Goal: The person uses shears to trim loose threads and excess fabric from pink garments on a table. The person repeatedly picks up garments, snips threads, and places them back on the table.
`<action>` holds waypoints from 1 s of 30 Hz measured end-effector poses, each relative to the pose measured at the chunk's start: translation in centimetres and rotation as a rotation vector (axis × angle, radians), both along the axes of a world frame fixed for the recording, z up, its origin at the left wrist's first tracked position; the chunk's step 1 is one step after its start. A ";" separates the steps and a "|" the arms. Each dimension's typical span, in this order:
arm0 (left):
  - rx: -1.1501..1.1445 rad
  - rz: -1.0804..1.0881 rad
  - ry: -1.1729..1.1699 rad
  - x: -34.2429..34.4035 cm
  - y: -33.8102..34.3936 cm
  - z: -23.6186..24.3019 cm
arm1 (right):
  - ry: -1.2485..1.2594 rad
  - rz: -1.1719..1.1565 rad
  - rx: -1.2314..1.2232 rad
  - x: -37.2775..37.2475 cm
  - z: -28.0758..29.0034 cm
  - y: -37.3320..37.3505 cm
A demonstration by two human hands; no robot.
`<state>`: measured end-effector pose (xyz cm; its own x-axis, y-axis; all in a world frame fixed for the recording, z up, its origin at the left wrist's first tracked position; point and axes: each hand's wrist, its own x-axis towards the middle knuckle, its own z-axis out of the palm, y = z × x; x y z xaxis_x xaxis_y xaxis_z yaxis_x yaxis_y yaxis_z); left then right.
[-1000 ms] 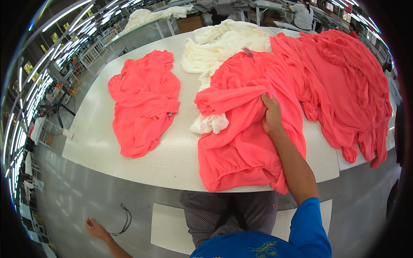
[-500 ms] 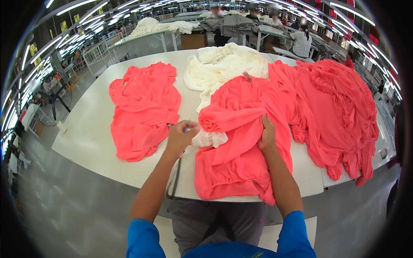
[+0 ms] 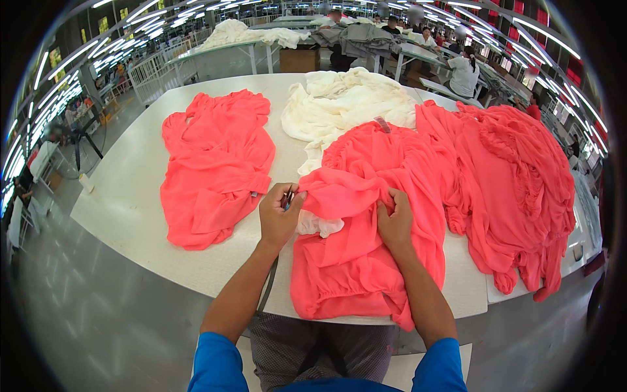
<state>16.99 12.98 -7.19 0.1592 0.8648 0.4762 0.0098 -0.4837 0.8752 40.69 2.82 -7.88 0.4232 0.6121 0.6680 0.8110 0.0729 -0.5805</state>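
Observation:
A coral garment [image 3: 353, 268] with gathered edges lies in front of me on the white table. My left hand [image 3: 279, 215] is closed at the end of its sleeve, pinching the cloth between thumb and finger. A small dark, metallic tool [image 3: 287, 199] shows inside that same hand; its kind is hard to make out. On the other side, my right hand [image 3: 397, 222] pinches a fold of the sleeve, and the cloth stretches between both hands. Crumpled white cloth [image 3: 319, 226] lies under the sleeve beside my left hand.
Another coral garment [image 3: 215, 163] lies flat at the left. A large heap of coral garments [image 3: 522, 170] covers the right side, some hanging over the edge. Cream cloth [image 3: 353, 101] is piled at the back of the table [image 3: 137, 196]. People sit at farther tables.
My left hand has come to the sleeve end and taken hold of it. My right hand has shifted left and nearer along the sleeve, which is now bunched between the hands.

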 end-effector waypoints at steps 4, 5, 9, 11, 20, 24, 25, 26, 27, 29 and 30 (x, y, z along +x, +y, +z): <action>0.491 0.063 0.036 0.6 -1.5 1.2 | -0.296 0.210 0.229 -2.6 2.9 -1.1; 0.478 0.012 0.063 0.5 -1.7 0.8 | -0.250 0.324 0.222 -3.4 3.0 -1.4; 0.525 -0.165 0.120 1.6 -3.4 0.2 | 0.404 0.623 -0.163 -6.8 1.5 -2.7; 0.519 -0.235 0.098 2.1 -3.9 -0.3 | 0.604 0.727 -0.163 -7.8 0.7 -2.3; 0.323 -0.396 0.141 1.9 -4.1 -1.4 | 0.789 0.829 -0.131 -6.4 -1.5 -1.1; 0.323 -0.354 0.233 1.8 -4.1 -1.6 | 0.773 0.764 -0.138 -6.2 -1.8 -0.8; 0.344 -0.326 0.232 2.1 -4.1 -1.7 | 0.772 0.741 -0.142 -6.2 -1.9 -0.8; 0.364 -0.298 0.230 2.1 -4.1 -1.8 | 0.758 0.717 -0.120 -6.3 -1.9 -0.8; 0.356 -0.266 0.244 2.1 -4.2 -1.7 | 0.743 0.691 -0.099 -6.4 -1.6 -1.0; 0.340 -0.203 0.274 1.9 -4.1 -1.2 | 0.738 0.663 -0.054 -6.4 -1.5 -1.0; 0.342 -0.176 0.276 1.9 -4.0 -1.1 | 0.746 0.664 -0.032 -6.5 -1.5 -0.9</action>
<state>18.91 9.02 -8.32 0.4498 0.6141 0.6485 0.1114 -0.7590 0.6415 34.18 1.92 -9.35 0.2937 0.8894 0.3502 0.0393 0.3548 -0.9341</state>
